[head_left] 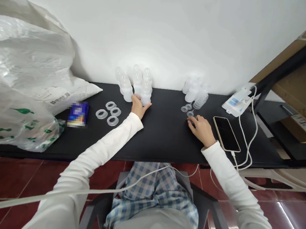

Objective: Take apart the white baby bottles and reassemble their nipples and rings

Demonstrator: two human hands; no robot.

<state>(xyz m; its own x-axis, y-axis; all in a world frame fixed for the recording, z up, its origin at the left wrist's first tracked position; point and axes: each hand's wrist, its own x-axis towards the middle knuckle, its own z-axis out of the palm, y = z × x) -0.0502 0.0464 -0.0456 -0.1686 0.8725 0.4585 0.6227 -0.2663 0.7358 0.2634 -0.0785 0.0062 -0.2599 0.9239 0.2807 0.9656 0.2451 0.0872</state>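
Note:
My left hand [140, 107] is at the base of a translucent white dome-topped piece [146, 92], thumb on one side and fingers on the other. Similar dome-topped pieces [125, 85] stand around it against the wall. Left of that hand lie several frosted rings [113, 120]. My right hand [202, 130] rests on the table with its fingertips drawn together; what is under them is mostly hidden. Just beyond those fingertips are small clear ring-shaped pieces with tabs [188, 106]. Behind them are a leaning stack of clear round caps [200, 101] and a cluster of white cup-like pieces [191, 91].
On the right lie a phone [226, 134] with a white cable [252, 139] and a white packet [236, 101]. Cardboard boxes [300, 93] stand beyond. Large plastic bags [24, 64] and a blue packet [78, 114] occupy the left side of the black table [161, 141].

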